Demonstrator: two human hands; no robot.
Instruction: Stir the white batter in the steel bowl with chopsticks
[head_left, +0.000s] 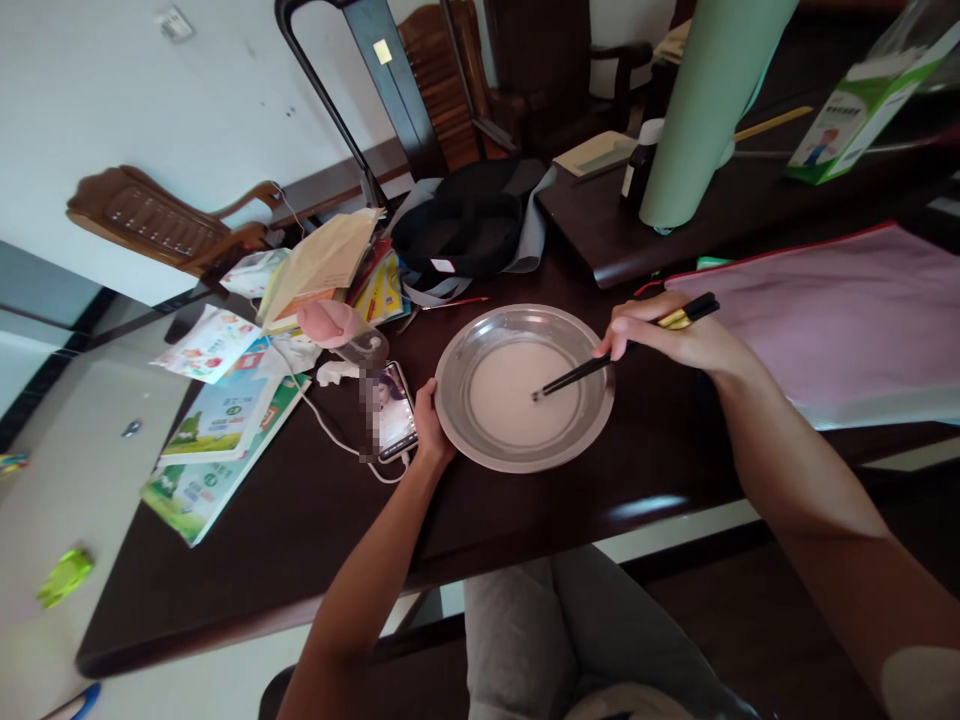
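A round metal basin (456, 440) with a wide rim sits on the dark table, holding a pale, milky liquid (510, 395). My left hand (433, 425) grips the basin's left edge, thumb at the rim and the other fingers hidden beneath or behind it. Black chopsticks (574, 376) with gold bands are in my right hand (652, 330), which is closed around them over the basin's right rim. Their tips dip into the liquid near its middle. Just left of my left hand lies a lit phone (394, 412) with a white charging cable (330, 425) plugged in.
Booklets (217, 440) and papers cover the table's left side. A black bag (465, 225) lies behind the basin. On the right are a pink zip pouch (840, 310), a tall green cylinder (705, 120) and a green-white box (847, 120). The table's front edge (300, 625) is near my lap.
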